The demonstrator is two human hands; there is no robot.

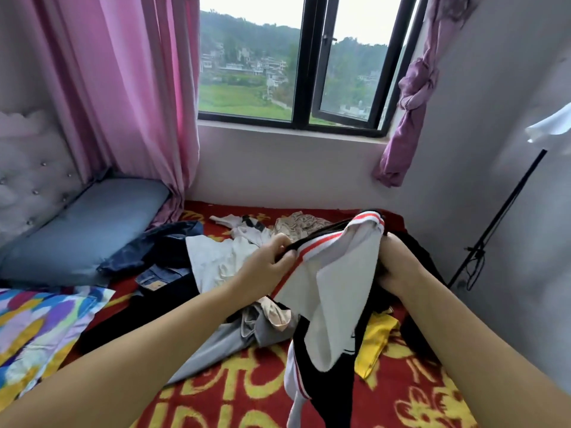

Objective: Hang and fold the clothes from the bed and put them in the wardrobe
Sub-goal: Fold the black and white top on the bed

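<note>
I hold a black and white garment with red stripes (333,279) above the bed (265,387). My left hand (268,264) pinches its striped edge. My right hand (398,267) grips the dark fabric on the other side, its fingers partly hidden by the cloth. The garment's lower end hangs down to the red blanket. Other clothes lie on the bed: dark jeans (163,279), a white top (216,261), grey trousers (222,341), a yellow piece (374,341) and a patterned cloth (296,225).
A blue pillow (77,233) leans on the padded headboard at left. A colourful sheet (40,329) lies at the left edge. Pink curtains (123,97) and a window are behind the bed. A black stand (500,217) with a cable leans by the right wall.
</note>
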